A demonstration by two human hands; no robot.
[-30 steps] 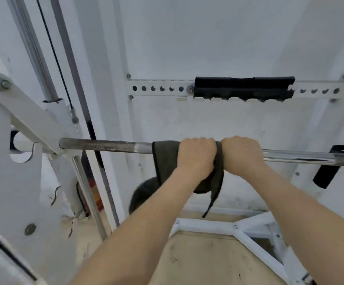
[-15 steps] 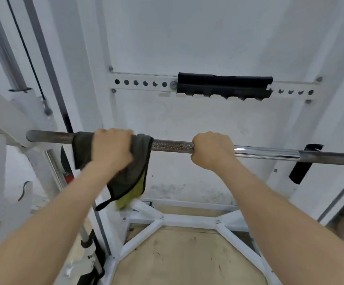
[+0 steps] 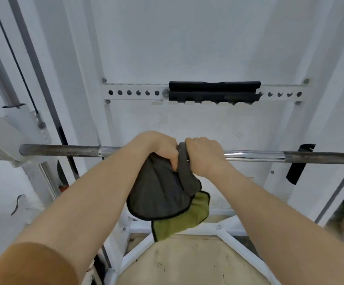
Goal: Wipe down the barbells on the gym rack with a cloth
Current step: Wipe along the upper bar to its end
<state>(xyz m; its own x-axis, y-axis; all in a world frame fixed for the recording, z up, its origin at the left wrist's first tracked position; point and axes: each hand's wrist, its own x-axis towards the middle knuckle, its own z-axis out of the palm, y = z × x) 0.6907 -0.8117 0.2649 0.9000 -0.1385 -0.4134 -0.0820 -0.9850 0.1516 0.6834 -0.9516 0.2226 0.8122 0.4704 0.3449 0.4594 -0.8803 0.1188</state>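
Observation:
A steel barbell point(image 3: 253, 156) runs level across the view, dull grey at its ends and shiny chrome near the middle. My left hand point(image 3: 156, 148) grips a dark grey cloth point(image 3: 160, 192) wrapped over the bar at its middle. The cloth hangs below the bar, and a yellow-green corner of it shows at the bottom. My right hand point(image 3: 205, 155) grips the bar just right of the left hand, touching the cloth's bunched edge. The bar under both hands is hidden.
The white rack frame point(image 3: 33, 128) with guide rods and a cable stands at the left, holding the bar's left end. A perforated white crossbar with a black pad point(image 3: 214, 91) is behind. White base struts point(image 3: 237, 243) frame a wooden floor below. A black strap point(image 3: 298, 163) hangs at the right.
My left hand has slid the cloth rightward along the bar from the left end to the middle, meeting my right hand. The cloth now hangs lower and more bunched.

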